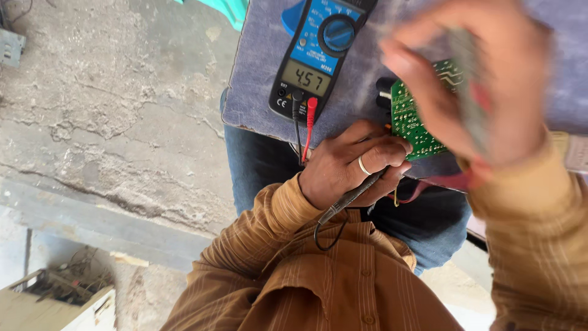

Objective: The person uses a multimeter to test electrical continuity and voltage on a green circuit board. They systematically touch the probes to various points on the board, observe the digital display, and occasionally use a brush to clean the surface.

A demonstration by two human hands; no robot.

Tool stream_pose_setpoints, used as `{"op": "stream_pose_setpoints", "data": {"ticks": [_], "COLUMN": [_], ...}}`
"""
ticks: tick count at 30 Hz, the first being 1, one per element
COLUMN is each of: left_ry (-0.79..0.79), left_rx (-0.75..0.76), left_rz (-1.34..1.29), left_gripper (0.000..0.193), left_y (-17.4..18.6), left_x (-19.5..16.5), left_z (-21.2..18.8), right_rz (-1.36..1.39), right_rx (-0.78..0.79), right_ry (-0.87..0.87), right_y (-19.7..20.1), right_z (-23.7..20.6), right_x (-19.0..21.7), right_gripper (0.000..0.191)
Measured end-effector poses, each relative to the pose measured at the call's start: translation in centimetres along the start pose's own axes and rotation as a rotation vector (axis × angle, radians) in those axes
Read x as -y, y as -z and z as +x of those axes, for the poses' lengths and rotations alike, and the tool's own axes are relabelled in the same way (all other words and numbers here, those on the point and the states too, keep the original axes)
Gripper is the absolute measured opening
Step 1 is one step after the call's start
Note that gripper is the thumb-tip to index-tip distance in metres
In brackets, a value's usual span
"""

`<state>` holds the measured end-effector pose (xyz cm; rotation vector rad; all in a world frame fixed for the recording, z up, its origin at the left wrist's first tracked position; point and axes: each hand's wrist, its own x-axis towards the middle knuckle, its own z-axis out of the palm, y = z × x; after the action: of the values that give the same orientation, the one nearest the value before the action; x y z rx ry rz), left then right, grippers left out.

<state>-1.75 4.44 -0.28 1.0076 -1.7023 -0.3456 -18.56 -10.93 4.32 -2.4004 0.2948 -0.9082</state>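
Right hand [484, 92]: nearest the camera, blurred, raised over the green circuit board [411, 122]; fingers curled around a thin grey-and-red object too blurred to identify; sleeve brown-striped
Left hand [352, 162]: fingers closed on a black test probe [352, 199], 1 ring on a finger; probe tip points toward the lower edge of the circuit board, its black lead looping down over the shirt
Circuit board: green, white markings, tilted, partly hidden by the right hand, at the near edge of the surface [257, 79]
Multimeter [315, 55]: blue and black, rotary dial, lit display, lying on the grey padded surface just left of the board; 1 red and 1 black lead plugged into its near end
Surface: resting across the person's lap, blue trousers beneath
Floor [122, 110]: cracked concrete, at left
Box [58, 300]: pale, open, holding tangled wires, lower left
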Motion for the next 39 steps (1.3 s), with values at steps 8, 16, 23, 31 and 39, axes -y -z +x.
{"op": "stream_pose_setpoints", "data": {"ticks": [8,16,23,31,39], "left_ry": [-0.095,-0.07,-0.055,-0.055,-0.067], "left_rx": [-0.067,-0.046,-0.031,-0.02,-0.042], "left_rz": [0.052,0.061,0.054,0.044,0.076], "left_gripper": [0.035,0.033,0.036,0.038,0.036], "left_y": [1.0,0.7,0.4,0.6,0.3], "left_x": [0.9,0.8,0.6,0.3,0.4], "left_z": [-0.4,-0.3,-0.1,0.0,-0.3], "right_rz": [-0.138,-0.146,-0.123,-0.131,-0.122], "right_rx": [0.158,0.111,0.089,0.08,0.125], "right_ry": [0.083,0.115,0.092,0.098,0.075], "right_y": [-3.8,-4.1,-4.5,-4.6,-4.1], "right_z": [8.2,7.5,7.7,7.9,7.7], "right_x": [1.0,-0.5,-0.3,-0.3,0.1], "right_gripper": [0.02,0.023,0.028,0.028,0.025]}}
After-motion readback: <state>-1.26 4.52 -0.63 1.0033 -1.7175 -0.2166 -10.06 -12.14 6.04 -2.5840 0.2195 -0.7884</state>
